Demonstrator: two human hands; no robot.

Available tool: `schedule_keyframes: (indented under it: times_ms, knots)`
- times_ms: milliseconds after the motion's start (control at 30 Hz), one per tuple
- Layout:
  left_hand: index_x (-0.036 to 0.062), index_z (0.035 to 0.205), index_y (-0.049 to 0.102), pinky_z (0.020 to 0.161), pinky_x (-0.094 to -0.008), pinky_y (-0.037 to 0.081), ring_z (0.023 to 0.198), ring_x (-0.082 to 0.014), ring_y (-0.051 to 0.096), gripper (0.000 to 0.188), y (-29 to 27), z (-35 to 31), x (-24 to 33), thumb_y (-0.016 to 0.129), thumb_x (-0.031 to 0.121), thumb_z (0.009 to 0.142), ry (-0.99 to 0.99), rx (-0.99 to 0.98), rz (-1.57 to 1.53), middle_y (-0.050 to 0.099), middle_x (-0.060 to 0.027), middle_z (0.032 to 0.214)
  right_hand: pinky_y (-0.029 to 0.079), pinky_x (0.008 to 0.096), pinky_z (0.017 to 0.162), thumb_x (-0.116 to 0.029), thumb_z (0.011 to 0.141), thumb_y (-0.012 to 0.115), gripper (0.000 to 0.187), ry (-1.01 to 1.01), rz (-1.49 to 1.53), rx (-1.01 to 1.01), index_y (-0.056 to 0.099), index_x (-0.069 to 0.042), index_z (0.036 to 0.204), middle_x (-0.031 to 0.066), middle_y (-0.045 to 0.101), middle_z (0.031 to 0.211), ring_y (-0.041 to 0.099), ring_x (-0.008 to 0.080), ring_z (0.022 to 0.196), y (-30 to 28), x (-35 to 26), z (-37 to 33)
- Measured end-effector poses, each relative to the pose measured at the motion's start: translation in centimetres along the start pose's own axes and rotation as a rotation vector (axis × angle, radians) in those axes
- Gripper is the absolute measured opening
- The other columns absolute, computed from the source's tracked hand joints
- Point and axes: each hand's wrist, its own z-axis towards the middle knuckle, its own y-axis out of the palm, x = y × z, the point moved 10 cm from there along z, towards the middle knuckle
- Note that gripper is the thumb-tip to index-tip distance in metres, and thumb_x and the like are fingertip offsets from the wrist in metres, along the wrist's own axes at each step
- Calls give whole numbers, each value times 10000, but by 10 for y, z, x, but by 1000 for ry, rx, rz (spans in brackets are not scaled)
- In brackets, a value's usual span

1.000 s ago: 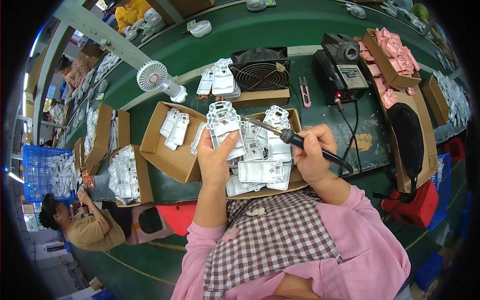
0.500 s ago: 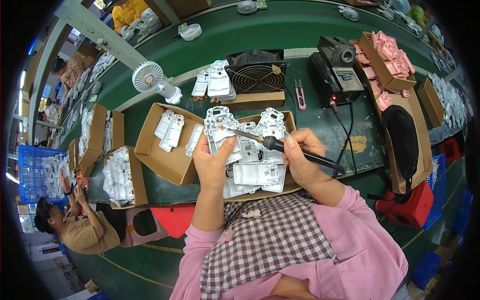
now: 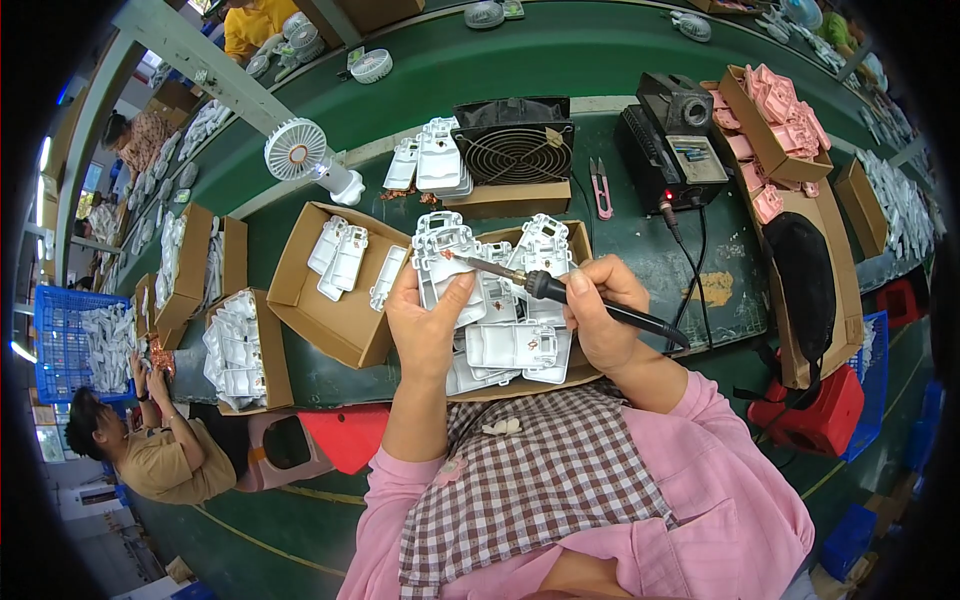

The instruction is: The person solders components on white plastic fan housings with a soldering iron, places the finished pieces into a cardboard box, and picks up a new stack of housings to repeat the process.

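My left hand (image 3: 425,318) grips a white plastic housing (image 3: 437,235), with the thumb across its lower face. A small copper-coloured piece (image 3: 447,255) shows on that housing. In my right hand (image 3: 606,305) is a soldering iron (image 3: 545,287), its handle between thumb and fingers. The iron's tip points left and rests at or very close to the copper-coloured piece; contact is too small to tell. Under both hands a cardboard box holds more white housings (image 3: 510,347), lying in a loose pile.
To the left stands a cardboard box (image 3: 375,335) with a few white housings. A black fume fan (image 3: 515,150), a small white fan (image 3: 300,150), pink-handled snips (image 3: 600,190) and a soldering station (image 3: 675,150) line the back. A cable runs from the station. A co-worker (image 3: 165,450) sits at far left.
My hands and the iron hold nearly the same place over the housing. At far left, the co-worker's hands have shifted slightly.
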Motion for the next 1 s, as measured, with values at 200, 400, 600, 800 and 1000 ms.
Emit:
schedule_keyframes:
  times_ms: [200, 400, 600, 800, 1000]
  knots:
    - [-6, 1038, 614, 748, -239, 481, 822, -89, 592, 261, 0, 0, 1, 702, 33, 795, 8, -4, -2, 649, -49, 952, 392, 198, 447, -132, 923, 547, 167, -10, -31, -4, 491, -24, 808, 57, 563, 683, 472, 55, 497, -1, 2, -1]
    - [-7, 1041, 619, 740, -240, 483, 806, -89, 593, 261, 1, 0, 1, 701, 40, 798, 5, -17, 24, 654, -47, 933, 388, 200, 443, -130, 927, 531, 163, 0, 91, 31, 491, -25, 808, 65, 570, 685, 461, 54, 494, -3, 1, -1]
    - [-10, 1041, 622, 735, -233, 481, 806, -81, 592, 255, 8, -2, 4, 696, 37, 802, -7, -43, 42, 656, -40, 926, 388, 199, 444, -136, 924, 542, 168, -6, 62, 15, 491, -27, 806, 66, 568, 687, 461, 54, 497, -2, -1, -1]
    - [-9, 1049, 619, 733, -230, 481, 804, -79, 592, 259, 8, -2, 2, 692, 29, 803, -3, -49, 60, 656, -37, 927, 391, 203, 442, -139, 923, 546, 178, 1, 71, 7, 489, -25, 798, 70, 569, 692, 465, 56, 497, -1, 0, -1]
    - [-13, 1055, 616, 726, -231, 485, 796, -80, 593, 266, 7, -3, 2, 689, 19, 801, -13, -41, 71, 656, -41, 927, 391, 204, 439, -134, 923, 546, 174, 0, 59, 11, 491, -21, 803, 72, 567, 695, 466, 57, 493, 0, -1, -1]
